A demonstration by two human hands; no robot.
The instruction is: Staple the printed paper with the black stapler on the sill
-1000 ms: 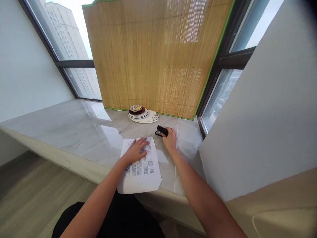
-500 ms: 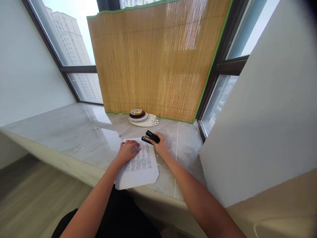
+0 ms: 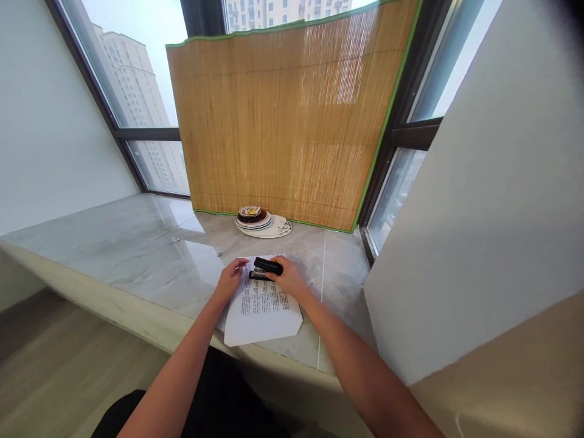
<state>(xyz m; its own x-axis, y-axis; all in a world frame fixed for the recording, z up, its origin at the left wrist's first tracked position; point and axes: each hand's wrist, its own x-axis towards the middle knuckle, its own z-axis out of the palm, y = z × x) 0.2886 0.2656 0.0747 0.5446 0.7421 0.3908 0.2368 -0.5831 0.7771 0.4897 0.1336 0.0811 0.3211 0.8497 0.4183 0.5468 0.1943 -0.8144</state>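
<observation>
Right hand: My right hand (image 3: 288, 277) is wrapped around the back end of the black stapler (image 3: 269, 266), with a good hold on it.
Stapler: It is over the top part of the printed paper (image 3: 261, 325), turned sideways, with its front pointing left. Its mouth is open, so I see a gap between the top and the bottom. From here I cannot tell if it touches the sheet.
Left hand: My left hand (image 3: 230, 281) is by the upper left edge of the paper, near the stapler's front. Its fingers are a little bent. I cannot tell if they pinch the sheet.
Paper: It is white, with rows of small dark print that I cannot read. It lies on the shiny gray ledge (image 3: 137, 246), close to the front edge.
Plates: Farther back, I see a stack of round plates (image 3: 254, 224) on one end of a white oval plate (image 3: 281, 229).
Mat: Behind them, a tan mat (image 3: 283, 134) with green edges stands up by the window.
Outside: On the left, I see a tall building (image 3: 130, 73).
</observation>
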